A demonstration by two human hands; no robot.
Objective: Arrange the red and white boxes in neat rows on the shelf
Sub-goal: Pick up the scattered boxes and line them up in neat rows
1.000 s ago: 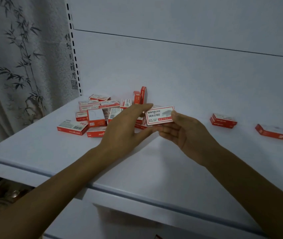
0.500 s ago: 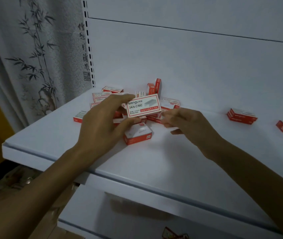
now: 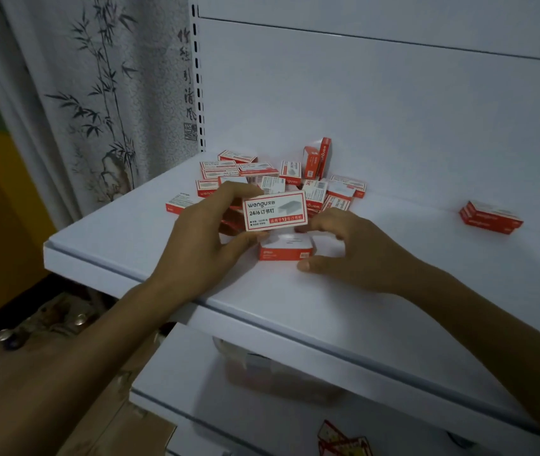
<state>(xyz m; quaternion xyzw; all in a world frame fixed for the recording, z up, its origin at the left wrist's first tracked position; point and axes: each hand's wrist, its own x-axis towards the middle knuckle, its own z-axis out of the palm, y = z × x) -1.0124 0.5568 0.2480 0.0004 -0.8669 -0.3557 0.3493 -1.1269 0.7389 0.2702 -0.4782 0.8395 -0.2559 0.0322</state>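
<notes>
- The left hand is gripping one red and white box, thumb under its lower edge and fingers over the top. It is holding it clear of the shelf with the printed face turned toward the person, probably so the label can be read and squared up before it is set down.
- The right hand is cupping a second box that is lying flat on the shelf just below the held one. Its fingers are curling behind the far corner and its thumb is lying along the front edge. I cannot tell whether that grip is actually closing on the box.
- Most of the boxes are sitting in a loose heap behind both hands, overlapping at all angles. Two of them are standing on end at the back.
- A small stack is resting well apart to the right. It looks like the beginning of a row, so the sorting is at an early stage.
- The shelf is a smooth white board with open space in front of the heap, so boxes should be sliding easily into line.
- A plain white back panel is rising behind it, with a slotted upright at its left edge.
- A pale curtain printed with bamboo is hanging to the left.
- A lower shelf is showing underneath, with more red packaging on it too blurred to identify.
</notes>
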